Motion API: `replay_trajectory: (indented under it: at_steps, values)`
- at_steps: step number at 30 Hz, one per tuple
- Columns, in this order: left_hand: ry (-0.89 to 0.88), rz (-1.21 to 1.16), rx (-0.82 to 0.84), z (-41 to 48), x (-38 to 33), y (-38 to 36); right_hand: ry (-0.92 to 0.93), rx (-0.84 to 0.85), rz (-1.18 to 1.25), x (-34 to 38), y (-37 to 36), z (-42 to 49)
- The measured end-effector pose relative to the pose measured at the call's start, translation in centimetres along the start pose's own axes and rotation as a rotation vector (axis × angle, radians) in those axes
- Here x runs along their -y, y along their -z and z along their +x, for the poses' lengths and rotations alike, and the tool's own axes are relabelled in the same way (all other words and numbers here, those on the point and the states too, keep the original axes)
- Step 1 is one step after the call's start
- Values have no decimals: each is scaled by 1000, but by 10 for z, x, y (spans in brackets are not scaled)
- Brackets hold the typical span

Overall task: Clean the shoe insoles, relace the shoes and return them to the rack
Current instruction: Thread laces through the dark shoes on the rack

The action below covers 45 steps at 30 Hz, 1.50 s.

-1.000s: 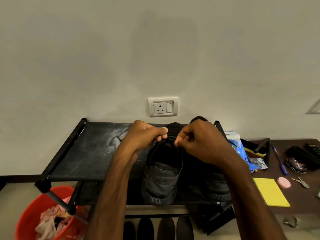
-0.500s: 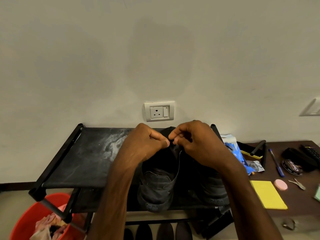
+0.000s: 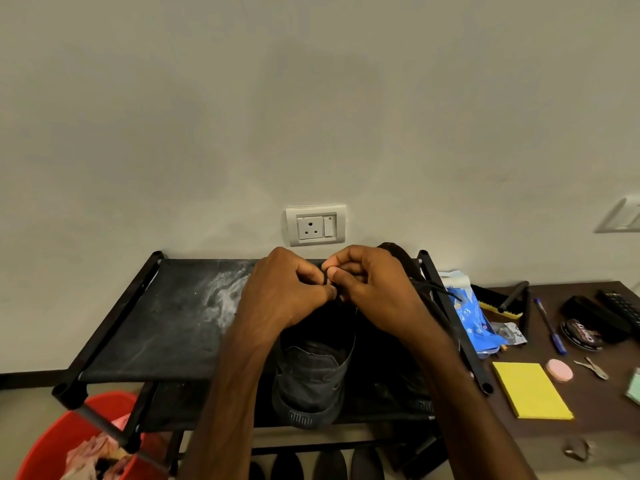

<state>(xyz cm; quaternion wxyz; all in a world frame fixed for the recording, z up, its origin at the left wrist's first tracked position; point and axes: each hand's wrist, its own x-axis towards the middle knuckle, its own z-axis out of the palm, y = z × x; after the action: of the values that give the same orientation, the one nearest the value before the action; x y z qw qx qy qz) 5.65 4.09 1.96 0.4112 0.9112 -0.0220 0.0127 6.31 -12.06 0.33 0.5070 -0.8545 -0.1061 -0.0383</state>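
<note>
The black shoe (image 3: 311, 382) stands on the top shelf of the rack (image 3: 156, 323), heel toward 6 o'clock. At its 12 o'clock end the left hand (image 3: 284, 292) and the right hand (image 3: 374, 289) meet, each pinching the dark lace (image 3: 325, 278) between thumb and fingertips. This looks like threading or knotting near the upper eyelets. It should go best with even tension on both ends and short pulls, so the shoe stays put and the strand trailing toward 3 o'clock does not snag.

The right forearm (image 3: 450, 368) hides most of the second shoe (image 3: 398, 389); the red bucket (image 3: 52, 445) is cropped.
</note>
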Motion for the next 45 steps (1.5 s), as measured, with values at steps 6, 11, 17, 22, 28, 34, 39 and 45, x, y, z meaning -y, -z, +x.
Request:
replay_trajectory:
  at_steps: [6,11,17,22,28,34,39,45]
  values:
    - [54,39,-102,-4,-5,-7,-21,-37,-62,-1,-6,5]
    - [75,202,-228,-11,-17,-19,-69,-13,-76,-1,0,6]
    - [90,240,-299,-12,-18,-30,-118,26,-45,2,9,4]
    - [67,202,-424,-17,-17,-37,-183,19,27,5,10,5]
    - [-32,123,-437,-24,-12,-27,-260,25,141,9,9,5]
    - [-247,117,-391,-18,4,-21,-298,67,182,10,14,4]
    - [-284,150,-343,-12,16,-10,-137,1,-28,9,10,5]
    - [-114,52,-198,-13,12,-8,27,-117,-308,20,9,-3]
